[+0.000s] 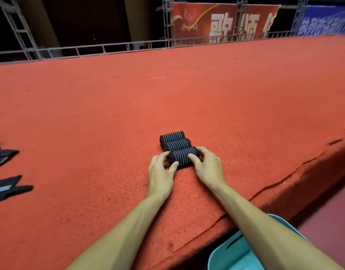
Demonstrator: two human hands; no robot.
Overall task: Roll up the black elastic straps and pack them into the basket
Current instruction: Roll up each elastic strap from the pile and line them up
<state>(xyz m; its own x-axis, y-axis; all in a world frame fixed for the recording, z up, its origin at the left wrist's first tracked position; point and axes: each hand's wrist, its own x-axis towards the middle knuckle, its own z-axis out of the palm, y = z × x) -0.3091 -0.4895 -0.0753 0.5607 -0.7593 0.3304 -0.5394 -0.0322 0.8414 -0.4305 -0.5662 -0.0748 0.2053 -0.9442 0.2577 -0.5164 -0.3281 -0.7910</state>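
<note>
Both hands [184,166] around nearest strap roll [183,155]

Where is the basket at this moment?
In the head view the teal basket sits at the bottom right, below the near edge of the red carpeted platform, partly hidden by the right forearm.

Three rolled straps [175,142] lay on the carpet [128,106], touching, one behind the other. The nearest roll [184,156] sat between the left hand [161,172] and the right hand [208,166], and each hand held one end. Loose straps [9,187] lay far off to the left. The basket [232,256] stood lower down at the right, past the carpet's edge. A rail [113,48] ran along the back, with a banner [222,24] behind it.
</note>
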